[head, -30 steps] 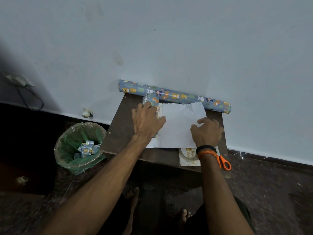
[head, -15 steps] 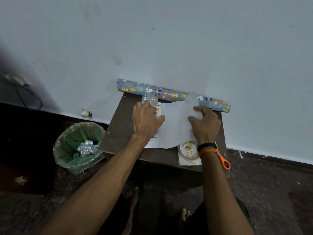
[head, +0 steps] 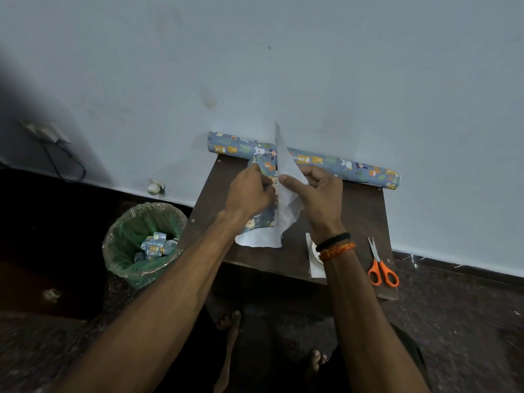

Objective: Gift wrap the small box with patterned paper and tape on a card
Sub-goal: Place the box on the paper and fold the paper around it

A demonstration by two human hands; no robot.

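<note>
On the table (head: pixel 354 217), the left hand (head: pixel 249 194) presses down with curled fingers on the box, which sits hidden beneath it under a patterned flap, while the right hand (head: pixel 320 199) pinches the loose sheet (head: pixel 286 194) and stands it upright, white side showing. The paper looks light, thin and floppy, creasing easily and likely to tear if tugged, so it is best held near its edge and drawn taut. The box itself seems small, light and stiff enough to press against.

The dark table (head: pixel 360 211) holds a paper roll (head: pixel 326 161), scissors (head: pixel 381 268) (orange-handled) and cut paper (head: pixel 258 239).
</note>
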